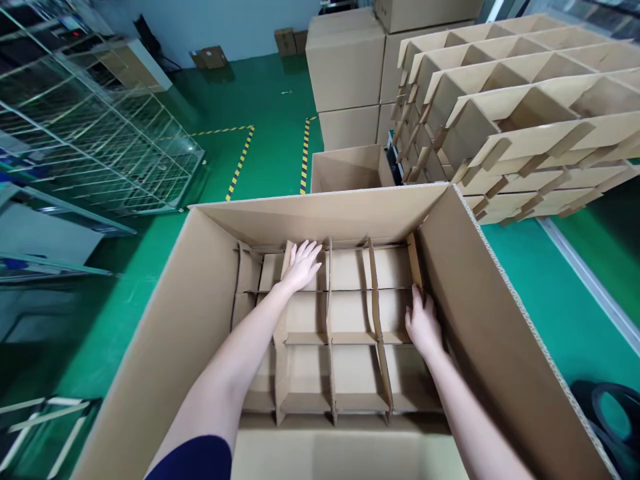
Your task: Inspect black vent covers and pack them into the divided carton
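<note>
A large open cardboard box [320, 213] stands in front of me. Inside it sits a cardboard divider grid [329, 317] of crossed strips forming several square cells. My left hand [301, 265] rests on the grid's far part, left of the middle, its fingers stretched out over the strips. Along the right side, my right hand [424, 323] has its fingers and thumb around the upper edge of the end strip, close to the box's right wall. The undersides of both hands are hidden.
Stacked divider grids [530, 113] rise at the back right beside big closed cartons [347, 63]. A smaller open box [350, 170] stands just beyond mine. At the left is a wire cage rack [100, 127]. Yellow-black tape [241, 163] marks the green floor.
</note>
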Tool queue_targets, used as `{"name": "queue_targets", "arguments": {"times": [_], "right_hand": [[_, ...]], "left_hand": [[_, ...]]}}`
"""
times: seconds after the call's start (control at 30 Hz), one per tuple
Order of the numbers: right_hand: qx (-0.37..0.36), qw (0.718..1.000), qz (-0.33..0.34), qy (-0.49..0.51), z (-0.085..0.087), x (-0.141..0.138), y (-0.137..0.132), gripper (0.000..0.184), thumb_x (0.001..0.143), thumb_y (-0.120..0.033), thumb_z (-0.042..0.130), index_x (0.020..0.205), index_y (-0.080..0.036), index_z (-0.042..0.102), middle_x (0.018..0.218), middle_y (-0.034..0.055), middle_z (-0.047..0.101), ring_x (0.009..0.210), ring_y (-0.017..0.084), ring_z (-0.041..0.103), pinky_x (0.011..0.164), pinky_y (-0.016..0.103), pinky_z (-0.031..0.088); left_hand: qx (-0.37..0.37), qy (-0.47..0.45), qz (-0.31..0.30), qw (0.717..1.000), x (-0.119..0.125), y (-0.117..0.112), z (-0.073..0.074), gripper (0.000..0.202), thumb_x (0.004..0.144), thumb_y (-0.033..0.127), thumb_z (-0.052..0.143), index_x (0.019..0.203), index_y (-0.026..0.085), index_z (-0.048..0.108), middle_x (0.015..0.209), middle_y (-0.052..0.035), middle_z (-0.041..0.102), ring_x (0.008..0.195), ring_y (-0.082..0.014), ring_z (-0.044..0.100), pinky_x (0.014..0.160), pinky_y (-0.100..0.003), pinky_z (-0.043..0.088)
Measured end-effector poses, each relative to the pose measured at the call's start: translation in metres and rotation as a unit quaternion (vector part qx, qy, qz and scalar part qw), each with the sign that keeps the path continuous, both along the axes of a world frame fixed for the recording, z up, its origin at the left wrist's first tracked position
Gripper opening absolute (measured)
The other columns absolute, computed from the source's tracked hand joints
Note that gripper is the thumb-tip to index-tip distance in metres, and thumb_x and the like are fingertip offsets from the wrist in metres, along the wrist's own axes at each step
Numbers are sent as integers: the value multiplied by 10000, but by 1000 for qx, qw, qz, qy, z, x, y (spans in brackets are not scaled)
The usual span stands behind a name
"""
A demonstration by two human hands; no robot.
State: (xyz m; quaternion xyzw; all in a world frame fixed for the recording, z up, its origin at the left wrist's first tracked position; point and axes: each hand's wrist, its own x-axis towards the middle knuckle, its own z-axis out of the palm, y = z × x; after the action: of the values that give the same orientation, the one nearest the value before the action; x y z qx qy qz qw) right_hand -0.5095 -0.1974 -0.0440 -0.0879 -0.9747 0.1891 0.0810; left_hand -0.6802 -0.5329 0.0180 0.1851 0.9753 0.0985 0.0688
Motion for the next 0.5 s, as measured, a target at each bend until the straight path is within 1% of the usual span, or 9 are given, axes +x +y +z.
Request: {"name": "queue_targets", "arguments": {"times": [0.07,0.13,0.2,0.27,0.33,0.37,0.43,0.5], "right_hand": [[1,1000,0,9,3,0,-3,587,941,-181,420,1522,-183,334,1435,224,363,1218,401,505,869,481,555],[7,999,1,33,7,-3,-6,568,947,-200,425,1511,-191,361,1475,216,307,1271,424,436,920,540,522],[7,998,-1,63,11,-10,-7,559,966,-214,400,1523,-193,349,1494,210,287,1294,427,403,961,578,489],[-4,997,-4,75,14,-21,-6,564,985,-214,350,1546,-178,304,1483,216,322,1283,410,427,971,572,489],[-15,998,-3,68,14,-32,-4,576,988,-195,302,1562,-169,262,1438,216,403,1239,382,488,936,533,525],[-18,998,-2,65,14,-37,-3,584,984,-179,284,1567,-168,246,1409,211,444,1216,369,515,919,516,539],[-18,998,-2,68,12,-45,1,603,975,-154,269,1575,-163,216,1365,203,499,1186,350,549,906,497,552],[-20,997,-3,76,11,-48,4,602,974,-149,270,1573,-142,212,1350,207,520,1182,340,562,931,492,546]], "left_hand": [[1,-8,-6,1000,-1,-1,0,525,971,288,401,1487,197,378,1563,-81,372,1484,-252,208,1239,-515,74],[5,-8,6,1000,-4,1,-3,487,976,284,389,1453,195,429,1502,-100,451,1446,-262,289,1233,-532,91],[14,-3,22,1000,-7,5,-8,452,976,268,371,1408,193,483,1425,-117,524,1387,-274,372,1221,-556,120],[24,3,33,999,-10,6,-12,440,967,248,368,1377,188,516,1386,-123,552,1354,-282,404,1213,-565,142],[34,11,36,999,-10,6,-13,438,947,226,390,1358,195,540,1372,-108,564,1346,-283,409,1213,-558,156],[38,15,38,998,-10,6,-11,441,933,207,402,1346,206,554,1360,-96,576,1336,-278,419,1213,-552,168],[46,32,53,997,-8,9,-2,478,896,130,387,1324,221,578,1320,-83,603,1298,-265,453,1202,-537,222],[51,61,87,993,-6,20,12,546,878,56,310,1349,178,558,1331,-120,583,1290,-275,449,1177,-537,273]]}}
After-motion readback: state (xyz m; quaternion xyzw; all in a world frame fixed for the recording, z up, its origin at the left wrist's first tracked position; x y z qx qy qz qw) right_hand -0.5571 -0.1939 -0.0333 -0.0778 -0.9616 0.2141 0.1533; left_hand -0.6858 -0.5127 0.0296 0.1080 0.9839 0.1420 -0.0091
